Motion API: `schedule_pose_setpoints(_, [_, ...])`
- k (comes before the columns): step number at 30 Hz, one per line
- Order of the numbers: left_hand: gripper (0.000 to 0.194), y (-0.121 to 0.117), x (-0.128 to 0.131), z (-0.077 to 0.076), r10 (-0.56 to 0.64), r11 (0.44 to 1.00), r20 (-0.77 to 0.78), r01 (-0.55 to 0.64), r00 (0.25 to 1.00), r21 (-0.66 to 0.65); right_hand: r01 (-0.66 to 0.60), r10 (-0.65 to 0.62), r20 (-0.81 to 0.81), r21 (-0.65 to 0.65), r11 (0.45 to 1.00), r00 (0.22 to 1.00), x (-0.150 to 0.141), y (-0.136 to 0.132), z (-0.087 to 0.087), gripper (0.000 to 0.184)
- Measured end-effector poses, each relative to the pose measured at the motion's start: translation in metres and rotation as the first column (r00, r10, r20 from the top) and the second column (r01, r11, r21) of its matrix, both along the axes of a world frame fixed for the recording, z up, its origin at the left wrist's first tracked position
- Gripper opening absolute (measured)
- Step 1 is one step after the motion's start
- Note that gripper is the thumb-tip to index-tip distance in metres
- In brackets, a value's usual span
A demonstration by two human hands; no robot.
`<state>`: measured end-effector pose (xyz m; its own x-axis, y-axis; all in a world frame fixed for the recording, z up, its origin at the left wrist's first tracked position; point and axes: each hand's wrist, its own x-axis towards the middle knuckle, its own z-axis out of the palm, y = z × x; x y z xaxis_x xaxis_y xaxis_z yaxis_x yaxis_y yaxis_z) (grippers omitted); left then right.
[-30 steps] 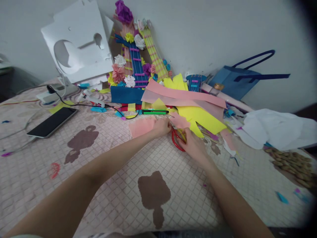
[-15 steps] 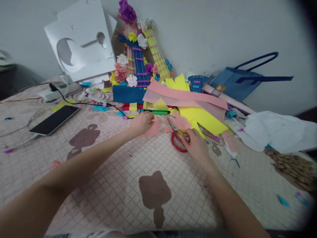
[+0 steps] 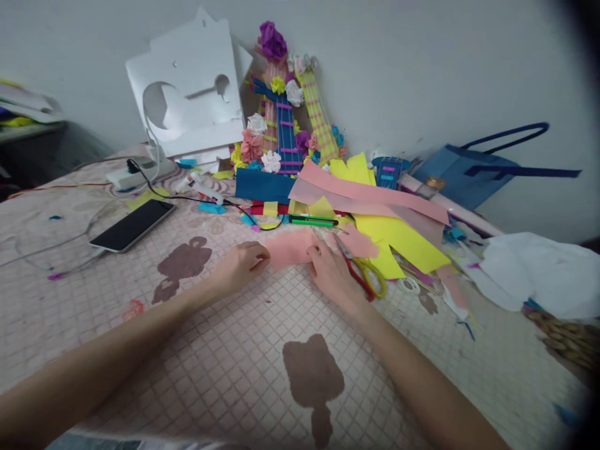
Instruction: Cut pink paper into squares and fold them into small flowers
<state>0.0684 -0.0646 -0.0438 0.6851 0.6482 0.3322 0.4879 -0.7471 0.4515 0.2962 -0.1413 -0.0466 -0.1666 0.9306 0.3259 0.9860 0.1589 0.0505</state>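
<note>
A small piece of pink crepe paper [image 3: 289, 247] lies between my two hands near the middle of the table. My left hand [image 3: 242, 265] pinches its left edge, fingers closed. My right hand [image 3: 330, 270] grips the right edge between thumb and fingers. Beside the right hand, the scissors [image 3: 363, 281] with red and yellow handles rest on the table, partly covered by that hand. More pink paper scraps [image 3: 359, 240] lie just beyond them. Behind the held paper is a green utility knife [image 3: 313, 220].
Yellow paper [image 3: 398, 244], long pink strips [image 3: 375, 194] and a blue strip [image 3: 262, 184] lie behind. Decorated paper guitars [image 3: 287, 131] lean on the wall. A phone [image 3: 134, 226], glue gun [image 3: 201, 187] and power strip [image 3: 134, 175] are at left; a white bag [image 3: 539, 272] is at right.
My right hand has let go of the scissors and moved left onto the pink paper. My left hand has come nearer and now holds the paper's left edge. The view has shifted left.
</note>
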Motion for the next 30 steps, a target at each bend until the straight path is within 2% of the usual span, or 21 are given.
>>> schedule_pose_setpoints(2, [0.015,-0.003,-0.001,-0.003,-0.007,1.000,0.047,0.006,0.999,0.003,0.000,0.002,-0.030,0.056,0.998,1.000,0.001,0.001,-0.002,0.014])
schedule_pose_setpoints(4, [0.021,-0.007,-0.001,-0.006,-0.031,0.999,0.096,0.027,0.995,0.046,-0.064,0.075,-0.086,0.126,0.990,0.993,0.004,-0.004,-0.004,0.014])
schedule_pose_setpoints(7, [0.054,-0.014,0.002,-0.008,-0.107,0.977,0.085,0.089,0.991,0.195,-0.230,0.255,-0.118,0.192,0.954,0.960,0.009,-0.017,-0.005,0.018])
schedule_pose_setpoints(8, [0.060,-0.016,0.003,-0.009,-0.137,0.962,0.053,0.120,0.989,0.247,-0.278,0.303,-0.105,0.197,0.940,0.947,0.011,-0.021,-0.006,0.020])
schedule_pose_setpoints(9, [0.059,-0.017,0.004,-0.010,-0.165,0.945,0.012,0.155,0.986,0.289,-0.321,0.341,-0.086,0.190,0.928,0.936,0.013,-0.025,-0.007,0.021])
schedule_pose_setpoints(11, [0.041,-0.018,0.004,-0.012,-0.220,0.904,-0.055,0.225,0.974,0.364,-0.355,0.370,-0.061,0.169,0.919,0.927,0.016,-0.029,-0.010,0.021])
schedule_pose_setpoints(13, [0.018,-0.019,0.004,-0.013,-0.255,0.862,-0.088,0.268,0.963,0.431,-0.345,0.355,-0.058,0.137,0.929,0.933,0.019,-0.030,-0.013,0.022])
schedule_pose_setpoints(14, [0.014,-0.019,0.003,-0.014,-0.265,0.843,-0.099,0.281,0.959,0.459,-0.334,0.342,-0.061,0.117,0.935,0.938,0.020,-0.029,-0.015,0.023])
schedule_pose_setpoints(21, [0.017,-0.031,0.003,-0.013,-0.316,0.745,-0.179,0.360,0.932,0.561,-0.288,0.295,-0.124,0.073,0.955,0.947,0.020,-0.015,-0.022,0.028])
schedule_pose_setpoints(25, [0.019,-0.031,0.002,-0.013,-0.299,0.761,-0.210,0.365,0.931,0.537,-0.278,0.301,-0.223,0.129,0.952,0.927,0.024,-0.011,-0.021,0.032])
schedule_pose_setpoints(28, [0.017,-0.029,0.001,-0.013,-0.247,0.812,-0.221,0.326,0.943,0.485,-0.261,0.297,-0.259,0.164,0.951,0.919,0.020,-0.018,-0.014,0.032])
schedule_pose_setpoints(30, [0.015,-0.029,0.001,-0.013,-0.221,0.852,-0.204,0.291,0.954,0.435,-0.296,0.323,-0.292,0.135,0.946,0.900,0.010,-0.027,-0.008,0.029])
